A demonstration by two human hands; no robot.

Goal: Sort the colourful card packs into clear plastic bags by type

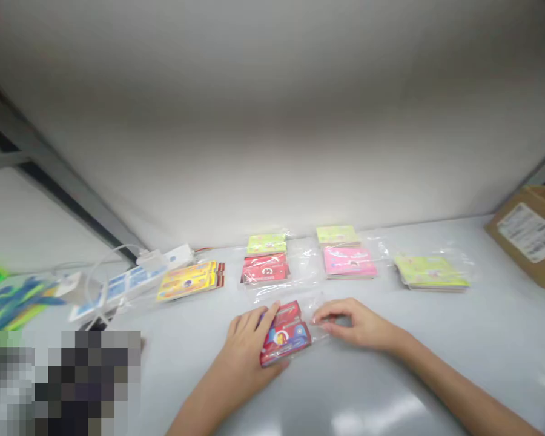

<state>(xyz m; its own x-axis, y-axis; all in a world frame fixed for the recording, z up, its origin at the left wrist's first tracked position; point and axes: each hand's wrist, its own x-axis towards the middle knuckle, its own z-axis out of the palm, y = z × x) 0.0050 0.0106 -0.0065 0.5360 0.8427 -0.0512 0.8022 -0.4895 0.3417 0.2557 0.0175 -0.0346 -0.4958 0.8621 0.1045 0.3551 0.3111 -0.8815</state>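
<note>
Left hand [245, 346] is pressed flat on a stack of red cards [285, 334] in a clear plastic bag [318, 310] on the white table [481, 339], pinning it there; right hand [358, 324] looks pinched on the bag's edge, probably to keep it steady.

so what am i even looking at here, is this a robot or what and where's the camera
No robot here: these are a person's own two bare hands, and the one picture comes from a camera worn on their head, looking forward and down. The left hand lies over a red stack of printed cards inside a clear plastic bag, while the right hand appears to pinch the bag's edge. Also on the white table are a pink stack, a green stack and a yellow pack. Further left is a white power strip, and a cardboard parcel sits at the right. The pixelated patch at lower left hides whatever is there.
</note>
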